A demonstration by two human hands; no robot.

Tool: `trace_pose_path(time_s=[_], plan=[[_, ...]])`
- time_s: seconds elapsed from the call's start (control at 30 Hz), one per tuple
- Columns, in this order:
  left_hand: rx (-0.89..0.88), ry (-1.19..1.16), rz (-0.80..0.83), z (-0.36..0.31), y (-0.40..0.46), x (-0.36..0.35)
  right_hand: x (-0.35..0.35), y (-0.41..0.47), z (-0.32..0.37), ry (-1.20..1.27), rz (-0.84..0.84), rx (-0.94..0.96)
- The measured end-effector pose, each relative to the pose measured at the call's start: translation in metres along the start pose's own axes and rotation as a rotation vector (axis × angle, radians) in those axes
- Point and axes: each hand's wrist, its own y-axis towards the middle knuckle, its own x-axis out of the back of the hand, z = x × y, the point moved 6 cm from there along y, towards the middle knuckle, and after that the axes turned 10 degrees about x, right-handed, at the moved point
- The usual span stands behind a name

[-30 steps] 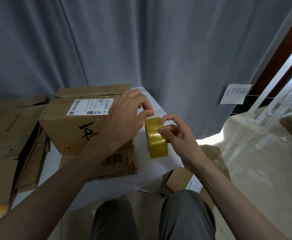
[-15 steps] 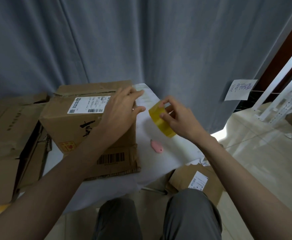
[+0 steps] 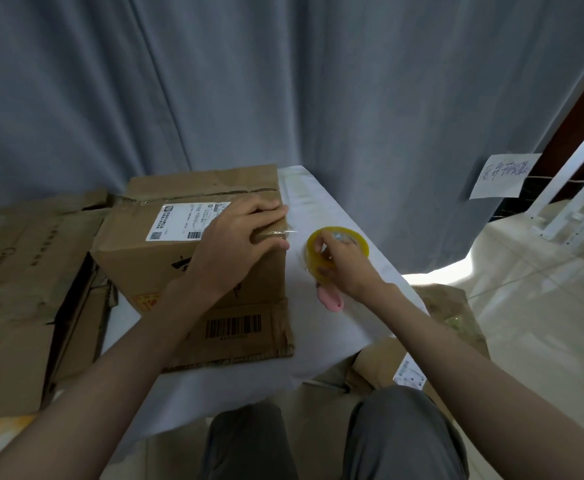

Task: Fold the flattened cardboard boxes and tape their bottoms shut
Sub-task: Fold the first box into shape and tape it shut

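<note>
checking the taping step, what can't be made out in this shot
- Head view: the seam on the cardboard box is partly covered by the left hand, so where the tape end sticks is unclear.
- The tape roll: the right hand hides its near side.
- The pink object: partly under the right wrist, type unclear.
- The shipping label and paper note: print too small.

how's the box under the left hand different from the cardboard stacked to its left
The box stands folded into shape on the white table; the cardboard stack lies flat. The box bears a white shipping label; the stack shows none. The left hand presses on the box; nothing touches the stack. Both are worn brown cardboard.
</note>
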Motion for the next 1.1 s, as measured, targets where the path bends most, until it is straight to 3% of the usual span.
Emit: trace_pose_path(time_s=[0.07, 0.2, 0.27, 0.57, 0.7, 1.1], plan=[[-0.025, -0.006, 0.018, 0.004, -0.002, 0.005, 0.012, 0.007, 0.001, 0.024, -0.045, 0.001], [-0.069, -0.008, 0.027, 0.013, -0.012, 0.013, 0.077, 0.032, 0.036, 0.197, -0.443, 0.076], [-0.063, -0.01, 0.029, 0.014, -0.016, 0.013, 0.101, 0.053, 0.056, 0.268, -0.534, 0.114], [-0.054, -0.038, 0.029, 0.014, -0.017, 0.011, 0.082, 0.135, 0.067, 0.232, -0.23, 0.072], [-0.062, -0.039, 0.028, 0.014, -0.017, 0.009, 0.075, 0.141, 0.057, 0.239, -0.174, 0.051], [-0.077, -0.029, 0.027, 0.01, -0.019, 0.011, 0.063, 0.14, 0.031, 0.815, -0.095, -0.355]])
